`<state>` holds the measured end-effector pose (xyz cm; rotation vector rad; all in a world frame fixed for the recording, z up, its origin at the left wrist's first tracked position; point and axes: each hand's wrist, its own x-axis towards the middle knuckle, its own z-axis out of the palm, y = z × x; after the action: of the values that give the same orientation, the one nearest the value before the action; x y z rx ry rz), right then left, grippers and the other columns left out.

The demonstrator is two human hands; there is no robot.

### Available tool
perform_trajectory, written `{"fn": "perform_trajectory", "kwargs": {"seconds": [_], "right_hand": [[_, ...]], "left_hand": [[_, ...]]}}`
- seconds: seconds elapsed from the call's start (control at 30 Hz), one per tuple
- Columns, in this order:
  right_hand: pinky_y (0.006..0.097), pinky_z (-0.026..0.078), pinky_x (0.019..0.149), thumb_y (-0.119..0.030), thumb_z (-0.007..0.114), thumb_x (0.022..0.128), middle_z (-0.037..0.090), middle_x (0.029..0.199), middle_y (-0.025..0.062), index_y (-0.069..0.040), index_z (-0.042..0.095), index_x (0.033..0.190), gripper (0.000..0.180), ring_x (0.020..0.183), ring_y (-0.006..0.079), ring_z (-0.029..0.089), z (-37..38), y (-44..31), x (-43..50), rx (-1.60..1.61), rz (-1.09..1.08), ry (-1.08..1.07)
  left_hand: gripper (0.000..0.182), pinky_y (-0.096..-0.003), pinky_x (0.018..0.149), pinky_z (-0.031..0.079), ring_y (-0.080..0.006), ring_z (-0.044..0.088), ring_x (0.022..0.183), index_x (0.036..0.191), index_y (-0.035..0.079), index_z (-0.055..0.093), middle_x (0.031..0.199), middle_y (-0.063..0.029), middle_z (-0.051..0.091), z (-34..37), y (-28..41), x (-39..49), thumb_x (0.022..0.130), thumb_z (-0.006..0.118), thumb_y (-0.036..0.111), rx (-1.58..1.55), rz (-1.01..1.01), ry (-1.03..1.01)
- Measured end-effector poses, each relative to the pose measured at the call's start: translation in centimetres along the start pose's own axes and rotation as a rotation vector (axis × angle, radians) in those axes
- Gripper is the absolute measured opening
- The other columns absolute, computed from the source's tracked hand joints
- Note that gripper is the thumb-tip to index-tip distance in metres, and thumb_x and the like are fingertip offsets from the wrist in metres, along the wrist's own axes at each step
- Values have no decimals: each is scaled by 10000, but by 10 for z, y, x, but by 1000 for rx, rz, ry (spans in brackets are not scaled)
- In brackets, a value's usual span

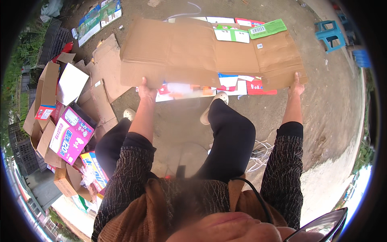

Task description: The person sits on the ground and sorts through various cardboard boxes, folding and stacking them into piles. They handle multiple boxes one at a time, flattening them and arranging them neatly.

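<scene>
A wide, unfolded brown cardboard box (pixel 193 45) spans the space in front of me, its fold creases showing. My left hand (pixel 147 90) grips its near left edge, thumb on top. At the near right corner my right hand (pixel 297 85) holds it the same way, with the fingers hidden underneath. Two printed pieces, a white and green one (pixel 232 35) and a green one with a barcode (pixel 268 29), lie at the sheet's far right part. Beneath the sheet, flattened printed cartons (pixel 187 90) in white and red lie on the ground, mostly covered.
On the left is a heap of boxes, including a pink printed carton (pixel 72 136) and flat brown cardboard (pixel 105 66). Flattened green cartons (pixel 99 19) lie at the far left. A blue plastic stool (pixel 330 36) stands at the right. White strapping (pixel 261 154) lies tangled beside my leg.
</scene>
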<state>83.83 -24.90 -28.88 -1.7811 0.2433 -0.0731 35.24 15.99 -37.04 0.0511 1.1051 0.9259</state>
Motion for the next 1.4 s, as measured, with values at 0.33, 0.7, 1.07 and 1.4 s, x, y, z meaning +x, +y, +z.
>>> {"fn": "perform_trajectory", "kwargs": {"seconds": [0.33, 0.7, 1.07, 1.4], "right_hand": [[382, 593, 797, -399, 739, 844, 740, 1017, 163, 29, 738, 1041, 471, 920, 274, 725, 54, 85, 0, -551, 290, 376], [391, 585, 822, -418, 664, 855, 744, 1004, 161, 24, 737, 993, 469, 958, 287, 731, -2, 210, 66, -1551, -58, 33], [365, 568, 875, -472, 763, 795, 725, 1152, 77, -101, 734, 1110, 487, 1063, 226, 698, -25, 227, 64, -1626, 275, 162], [363, 582, 845, -354, 732, 850, 716, 1145, 109, -32, 729, 1091, 402, 1054, 256, 694, -1, 192, 22, -2065, -10, -291]], "left_hand": [[390, -551, 1053, 473, -370, 565, 1226, 1327, 29, 483, 1288, -159, 589, -99, -69, 77, 1066, 442, 316, 301, -203, 265], [450, -489, 895, 538, -392, 680, 965, 1178, -5, 622, 1130, -243, 675, -141, -73, 73, 986, 515, 388, 1288, -172, 4], [1141, -466, 1162, 259, -356, 328, 1409, 1520, 28, 218, 1494, -218, 375, 76, 58, 208, 681, 861, 460, 1787, 984, 326], [765, -379, 971, 489, -226, 610, 1133, 1317, 44, 599, 1274, -104, 632, 126, 97, 248, 812, 697, 610, 1126, 81, -88]]}}
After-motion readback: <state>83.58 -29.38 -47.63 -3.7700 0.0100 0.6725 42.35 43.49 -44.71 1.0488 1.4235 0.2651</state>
